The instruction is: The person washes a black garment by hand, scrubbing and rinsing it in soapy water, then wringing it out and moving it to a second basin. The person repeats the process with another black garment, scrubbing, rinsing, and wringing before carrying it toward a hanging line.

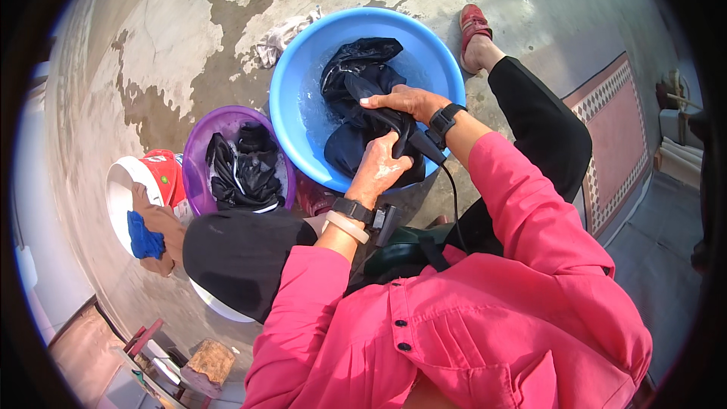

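A wet black garment (pixel 363 82) lies partly in water inside a large light-blue plastic basin (pixel 295 142). Over the basin's near side, my left hand (pixel 380 165) grips a fold of the dark cloth with its fingers curled in. My right hand (pixel 406 101) holds a raised part of the same garment, thumb stretched out along it. Both wrists wear black straps with small devices, and a pale bangle (pixel 347 227) circles the left one. A black cable (pixel 454 199) runs down from the right wrist's device. The undersides of the held folds are hidden.
A purple basin (pixel 190 176) with soapy black clothes stands left of the blue one. Beside it are a white bucket (pixel 116 199), a red bag (pixel 164 173) and brown cloth (pixel 150 221) with a blue cloth (pixel 145 236). A pale rag (pixel 281 40) lies on wet concrete behind.
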`<state>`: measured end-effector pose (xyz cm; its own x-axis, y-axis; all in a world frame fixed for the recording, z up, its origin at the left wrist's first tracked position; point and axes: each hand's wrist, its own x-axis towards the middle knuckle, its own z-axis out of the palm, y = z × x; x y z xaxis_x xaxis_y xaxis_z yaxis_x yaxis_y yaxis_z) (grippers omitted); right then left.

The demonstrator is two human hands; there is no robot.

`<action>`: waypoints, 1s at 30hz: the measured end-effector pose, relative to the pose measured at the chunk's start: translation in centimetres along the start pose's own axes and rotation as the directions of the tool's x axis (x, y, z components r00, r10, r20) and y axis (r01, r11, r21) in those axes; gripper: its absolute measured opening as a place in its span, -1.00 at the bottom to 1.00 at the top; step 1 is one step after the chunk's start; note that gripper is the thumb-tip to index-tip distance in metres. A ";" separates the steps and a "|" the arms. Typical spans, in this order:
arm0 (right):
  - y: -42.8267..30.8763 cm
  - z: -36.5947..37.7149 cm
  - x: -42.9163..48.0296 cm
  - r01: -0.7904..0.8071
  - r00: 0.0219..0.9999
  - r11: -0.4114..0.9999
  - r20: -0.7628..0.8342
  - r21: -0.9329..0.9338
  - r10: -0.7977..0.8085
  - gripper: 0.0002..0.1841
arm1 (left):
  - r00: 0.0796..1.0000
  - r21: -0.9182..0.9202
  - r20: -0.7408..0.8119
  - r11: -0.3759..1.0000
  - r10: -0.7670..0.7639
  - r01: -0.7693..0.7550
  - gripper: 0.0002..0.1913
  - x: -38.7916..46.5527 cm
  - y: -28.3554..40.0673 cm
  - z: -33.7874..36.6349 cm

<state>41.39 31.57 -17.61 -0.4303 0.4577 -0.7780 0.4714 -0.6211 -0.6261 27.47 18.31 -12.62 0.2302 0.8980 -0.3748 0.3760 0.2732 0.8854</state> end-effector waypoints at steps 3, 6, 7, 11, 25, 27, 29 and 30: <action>0.4 1.6 -0.9 -0.042 0.958 0.986 -0.288 -0.162 -0.006 -0.47 | 0.997 -0.121 0.074 0.992 -0.035 0.043 -0.59 -1.0 -1.4 1.7; -1.3 1.2 -4.1 0.153 0.962 0.986 -0.218 -0.065 -0.164 -0.54 | 0.994 -0.521 0.081 0.847 -0.073 0.104 -0.61 -1.2 -3.1 1.3; -2.4 1.2 -5.4 0.184 0.955 0.983 -0.230 -0.026 -0.185 -0.56 | 0.997 -0.723 0.063 0.687 -0.040 0.073 -0.61 -1.2 -3.4 0.6; -6.4 2.0 -12.1 0.548 0.826 0.789 -0.028 0.277 -0.563 -0.40 | 0.805 -0.963 -0.089 0.258 -0.586 0.082 -0.74 -0.2 -2.8 -4.1; -3.9 3.5 -8.3 0.300 0.922 0.765 0.033 0.570 -0.386 -0.38 | 0.841 -0.948 -0.283 0.265 -0.461 -0.174 -0.48 -1.2 -0.6 -11.4; -2.6 2.9 -7.5 0.172 0.982 0.817 -0.027 0.551 -0.188 -0.37 | 0.823 -0.910 -0.359 0.363 -0.441 -0.202 -0.38 -1.0 -1.1 -11.4; -1.8 2.8 -7.5 0.188 0.974 0.831 0.011 0.523 -0.227 -0.36 | 0.845 -0.859 -0.429 0.433 -0.319 -0.273 -0.32 -1.0 -0.5 -11.2; -1.6 3.0 -7.8 0.195 0.972 0.842 0.018 0.503 -0.236 -0.32 | 0.850 -0.819 -0.465 0.487 -0.250 -0.305 -0.27 -0.8 0.3 -10.9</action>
<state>41.66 27.11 -10.36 -0.5433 0.5795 -0.6074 -0.0740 -0.7538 -0.6529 17.58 21.39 -9.04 -0.3154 0.8550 -0.4118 -0.6221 0.1414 0.7701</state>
